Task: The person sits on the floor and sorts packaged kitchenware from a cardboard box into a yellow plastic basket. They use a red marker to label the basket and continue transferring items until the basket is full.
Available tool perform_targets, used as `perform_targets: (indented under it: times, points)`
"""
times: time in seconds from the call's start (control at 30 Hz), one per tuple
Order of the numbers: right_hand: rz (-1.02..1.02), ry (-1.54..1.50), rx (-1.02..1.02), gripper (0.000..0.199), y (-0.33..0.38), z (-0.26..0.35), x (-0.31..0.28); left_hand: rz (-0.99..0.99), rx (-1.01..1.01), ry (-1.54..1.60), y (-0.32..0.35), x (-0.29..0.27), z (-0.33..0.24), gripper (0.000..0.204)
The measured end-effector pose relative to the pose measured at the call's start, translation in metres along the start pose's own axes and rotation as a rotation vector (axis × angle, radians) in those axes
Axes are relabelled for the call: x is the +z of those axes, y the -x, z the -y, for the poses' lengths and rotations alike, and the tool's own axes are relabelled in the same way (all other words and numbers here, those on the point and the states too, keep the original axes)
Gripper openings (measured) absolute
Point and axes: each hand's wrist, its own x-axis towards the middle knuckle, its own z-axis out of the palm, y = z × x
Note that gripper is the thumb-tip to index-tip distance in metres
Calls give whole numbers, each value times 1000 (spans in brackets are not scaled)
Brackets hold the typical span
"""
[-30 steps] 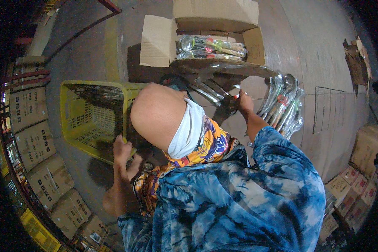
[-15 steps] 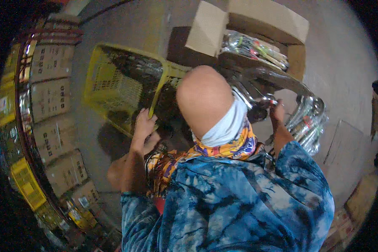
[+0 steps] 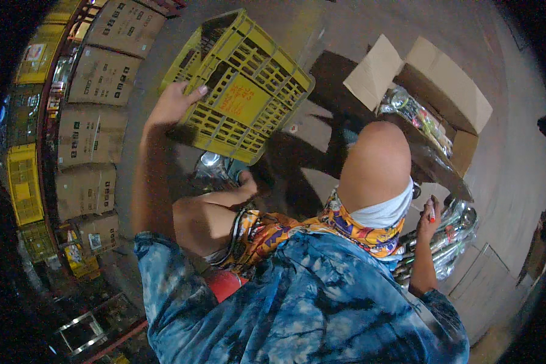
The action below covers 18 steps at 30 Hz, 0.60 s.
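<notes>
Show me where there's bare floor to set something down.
Bare floor lies between the yellow crate, gripped by the left hand, and the open cardboard box. It is crowded by the right hand, among shiny wrapped packs, and along the stacked cartons at left.

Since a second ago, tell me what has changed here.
The left hand has moved off the floor beside the yellow crate, gripped its end and tipped it up on edge. The right hand stays by the clear-wrapped bundles. The open carton is unmoved.
</notes>
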Motion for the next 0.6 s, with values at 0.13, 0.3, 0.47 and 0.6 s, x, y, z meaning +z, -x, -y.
perform_targets:
  times: [0.13,0.3,0.47,0.6]
  points:
    - [-44,78,-90,40,-5,11,1,15,79,-74,-6,-22,12,50]
    - [-21,68,-140,40,-4,15,8,73,101,69,-9,-31,14,51]
    - [31,53,-141,44,-1,27,10,92,58,2,-5,-33,12,51]
    - [60,95,-201,43,0,18,7,153,15,77,-1,-34,6,53]
